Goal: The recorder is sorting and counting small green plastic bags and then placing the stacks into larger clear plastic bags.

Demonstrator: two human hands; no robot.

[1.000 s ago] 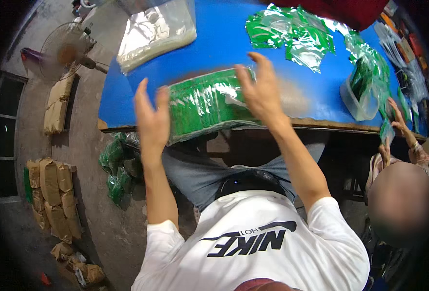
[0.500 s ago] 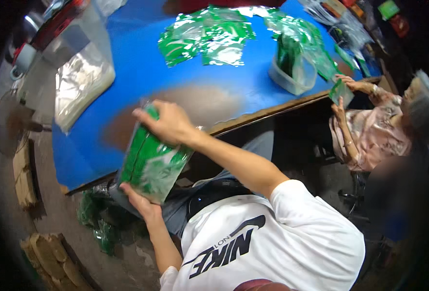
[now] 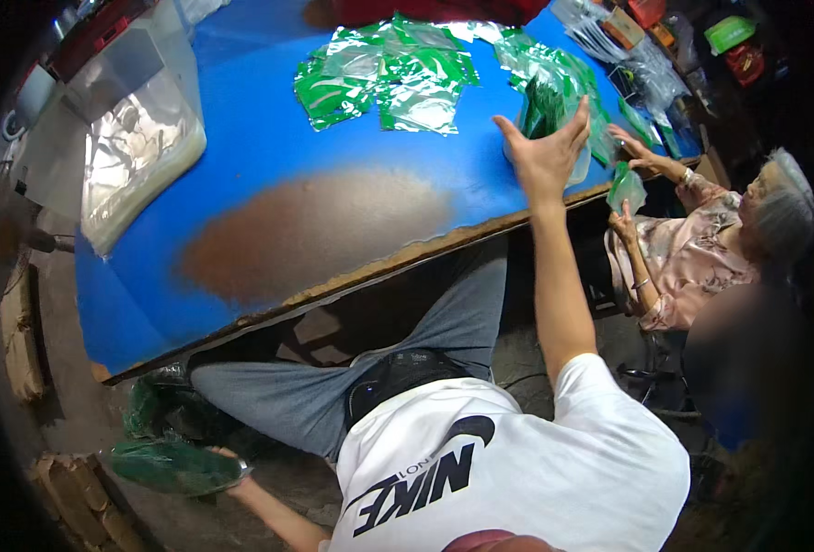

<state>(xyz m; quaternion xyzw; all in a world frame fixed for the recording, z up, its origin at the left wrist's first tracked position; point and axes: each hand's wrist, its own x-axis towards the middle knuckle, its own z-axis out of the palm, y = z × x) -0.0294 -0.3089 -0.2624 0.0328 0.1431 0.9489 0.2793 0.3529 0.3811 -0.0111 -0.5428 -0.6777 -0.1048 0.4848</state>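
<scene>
Hand, left (image 3: 236, 485): gripping one end of the green bundle (image 3: 172, 467), off the blue table's (image 3: 251, 110) near left corner.
Hand, right (image 3: 547, 158): fingers and thumb spread apart above the table, partly hiding the tub (image 3: 581, 167).
Green packets (image 3: 421, 78): across the table's far side.
Co-worker (image 3: 687, 262): holding a pouch (image 3: 625, 189) by the table's right end.

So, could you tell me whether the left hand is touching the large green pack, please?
Touching: the head view shows the left hand gripping the large green pack by its right end.
</scene>
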